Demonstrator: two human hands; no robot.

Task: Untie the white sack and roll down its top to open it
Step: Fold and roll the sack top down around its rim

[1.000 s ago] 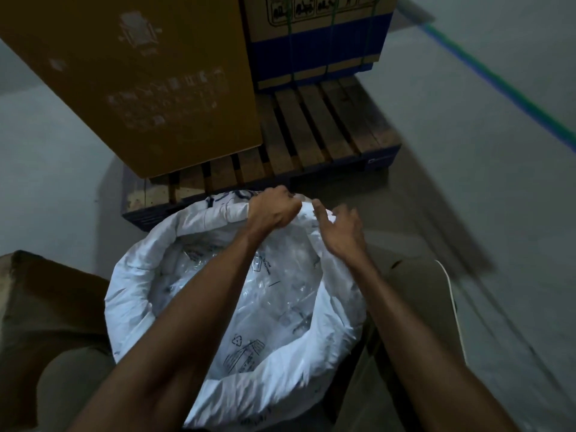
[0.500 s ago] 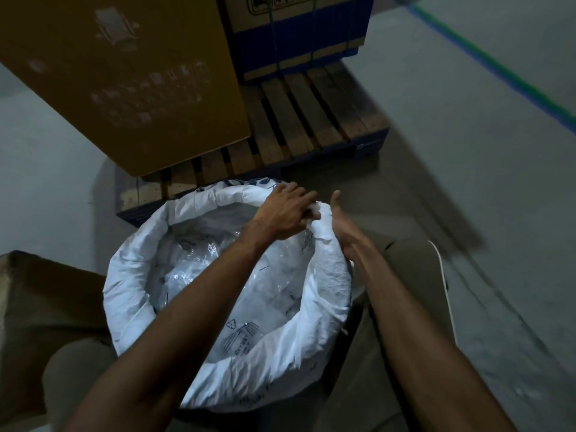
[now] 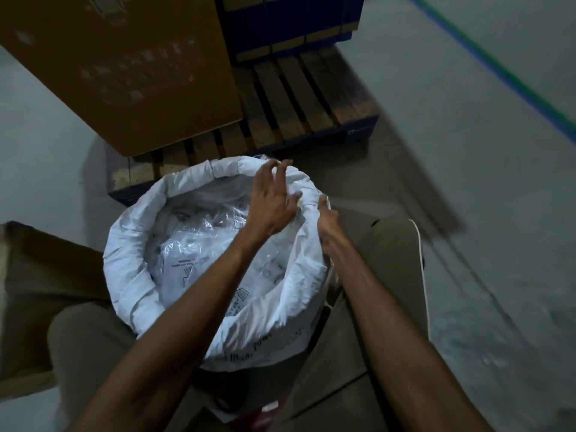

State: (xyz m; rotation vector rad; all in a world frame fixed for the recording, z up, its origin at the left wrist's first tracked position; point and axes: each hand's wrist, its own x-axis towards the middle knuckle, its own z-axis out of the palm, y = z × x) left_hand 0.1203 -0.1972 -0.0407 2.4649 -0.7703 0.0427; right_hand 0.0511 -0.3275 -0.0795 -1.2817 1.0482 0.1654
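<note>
The white sack [image 3: 131,241] stands open between my knees, its top rolled into a thick rim all round. Clear plastic bags [image 3: 193,241] fill the inside. My left hand [image 3: 271,198] reaches across to the far right part of the rim, fingers spread and arched over the fold, thumb touching it. My right hand [image 3: 327,222] holds the same stretch of rim from the outside, with the thumb on top and the fingers hidden behind the fabric.
A wooden pallet [image 3: 290,101] lies just beyond the sack and carries a large brown carton [image 3: 124,67] and a blue-banded box [image 3: 293,29]. Another brown carton [image 3: 46,275] stands at my left. A white cord [image 3: 420,260] runs past my right knee. Green-blue floor tape [image 3: 498,70] crosses at the far right.
My left hand has let go of the rim fold and spread its fingers above it. My right hand has slid down behind the rim. The view has moved closer over the sack.
</note>
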